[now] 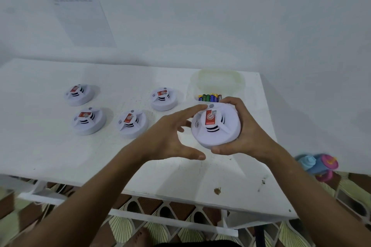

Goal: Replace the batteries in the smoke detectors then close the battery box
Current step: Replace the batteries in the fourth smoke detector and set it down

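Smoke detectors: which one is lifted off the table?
The detector gripped by the right hand, in front of the battery box; the other four lie on the table.

Both bare forearms are reaching forward and angling in toward each other. Right grip [249,132] is curling round from the right side, thumb tucked underneath. Left grip [172,136] is spreading wide open, fingertips [201,108] stretching out to the right.

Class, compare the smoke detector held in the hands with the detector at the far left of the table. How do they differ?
The held detector is lifted off the table, gripped by the right hand, with the left hand touching its rim; the far-left detector rests untouched. The held one tilts toward the camera and looks larger, being nearer. Both are white, round, with red labels.
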